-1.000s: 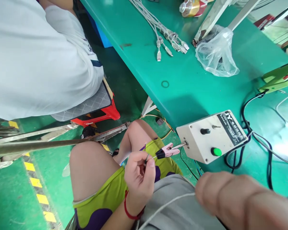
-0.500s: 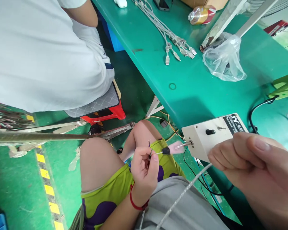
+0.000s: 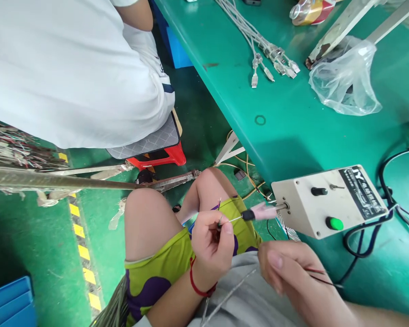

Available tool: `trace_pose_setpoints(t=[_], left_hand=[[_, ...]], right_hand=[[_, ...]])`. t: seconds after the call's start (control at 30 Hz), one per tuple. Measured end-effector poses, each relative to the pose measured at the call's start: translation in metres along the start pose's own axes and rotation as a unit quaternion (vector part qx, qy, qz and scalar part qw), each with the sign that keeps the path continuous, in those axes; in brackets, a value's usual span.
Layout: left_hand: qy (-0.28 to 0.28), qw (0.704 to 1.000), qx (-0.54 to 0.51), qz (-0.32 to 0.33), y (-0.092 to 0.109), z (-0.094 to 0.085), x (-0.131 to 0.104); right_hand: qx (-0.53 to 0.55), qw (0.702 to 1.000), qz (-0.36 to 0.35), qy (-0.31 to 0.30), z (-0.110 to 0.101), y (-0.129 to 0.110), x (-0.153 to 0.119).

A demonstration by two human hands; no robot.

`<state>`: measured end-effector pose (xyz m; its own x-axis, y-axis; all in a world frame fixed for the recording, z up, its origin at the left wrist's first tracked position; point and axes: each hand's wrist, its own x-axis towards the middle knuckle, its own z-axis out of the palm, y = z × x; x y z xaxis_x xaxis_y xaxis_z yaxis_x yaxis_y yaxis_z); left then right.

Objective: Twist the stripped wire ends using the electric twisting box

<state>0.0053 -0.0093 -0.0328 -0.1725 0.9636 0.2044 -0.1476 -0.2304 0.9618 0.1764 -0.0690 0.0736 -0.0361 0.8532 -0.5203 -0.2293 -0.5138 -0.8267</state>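
Grey cloth [image 3: 262, 304] covers the wearer's middle, and a pale cable [image 3: 231, 294] slants across it from 8 toward 2 o'clock, its upper end beside the fingertips of the right hand [image 3: 286, 265]. That hand is closed round red and black wires [image 3: 315, 271], which poke out toward 4 o'clock; blur makes it hard to say whether it also grips the cable.

At the centre, the left hand [image 3: 213, 240], with a red cord bracelet [image 3: 195, 284], pinches fine wires [image 3: 219, 205] between thumb and forefinger. From that pinch a thin pale strand [image 3: 236, 219] leads toward 3 o'clock, tilted slightly up, to a pink-and-black clip [image 3: 263, 211]. Strand, clip and metal shaft [image 3: 282, 206] lie almost in one line. The left hand is nearer the strand; the right hand sits at 5 o'clock from the clip, apart from it.

Farther along the shaft's line is a white control box [image 3: 327, 200] with a green button [image 3: 334, 223]. Beyond, toward 1 o'clock, pale USB cables [image 3: 248, 32] rest on a green table [image 3: 286, 113]. At 10 to 11 o'clock, a person in a white shirt [image 3: 82, 68] sits on a red stool [image 3: 173, 155].
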Motion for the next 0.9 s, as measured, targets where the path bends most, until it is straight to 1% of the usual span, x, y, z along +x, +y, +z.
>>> trace_pose_setpoints(t=[0.07, 0.13, 0.2, 0.27, 0.3, 0.37, 0.47, 0.53, 0.63, 0.8, 0.9], left_hand=[[-0.012, 1.000, 0.007, 0.012, 0.003, 0.000, 0.002], [-0.021, 1.000, 0.008, 0.022, 0.005, 0.000, 0.003], [-0.024, 0.999, 0.010, 0.028, 0.006, 0.000, 0.005], [-0.023, 0.999, 0.014, 0.026, 0.006, 0.000, 0.006], [-0.022, 0.999, 0.015, 0.023, 0.005, 0.000, 0.006], [-0.022, 1.000, 0.013, 0.015, 0.004, 0.000, 0.006], [-0.029, 0.999, 0.012, 0.017, 0.004, 0.000, 0.006], [-0.034, 0.999, 0.017, 0.021, 0.004, -0.001, 0.006], [-0.041, 0.999, 0.018, 0.023, 0.003, -0.002, 0.005], [-0.043, 0.999, 0.021, 0.020, 0.003, -0.003, 0.001], [-0.043, 0.998, 0.033, 0.025, 0.004, -0.002, 0.003]], right_hand=[[-0.070, 0.997, -0.002, -0.011, 0.014, -0.004, 0.017], [-0.094, 0.996, 0.002, 0.011, 0.019, -0.006, 0.029], [-0.059, 0.997, 0.033, 0.047, 0.019, -0.006, 0.036], [0.008, 0.994, 0.073, 0.079, 0.018, -0.003, 0.040], [0.044, 0.991, 0.081, 0.092, 0.019, -0.002, 0.041], [0.107, 0.986, 0.070, 0.105, 0.021, -0.002, 0.042], [0.165, 0.981, 0.042, 0.096, 0.027, -0.010, 0.043], [0.192, 0.976, 0.057, 0.086, 0.030, -0.017, 0.044], [0.230, 0.966, 0.078, 0.089, 0.035, -0.021, 0.046], [0.253, 0.963, 0.065, 0.072, 0.034, -0.011, 0.050], [0.257, 0.961, 0.063, 0.077, 0.031, -0.006, 0.052]])
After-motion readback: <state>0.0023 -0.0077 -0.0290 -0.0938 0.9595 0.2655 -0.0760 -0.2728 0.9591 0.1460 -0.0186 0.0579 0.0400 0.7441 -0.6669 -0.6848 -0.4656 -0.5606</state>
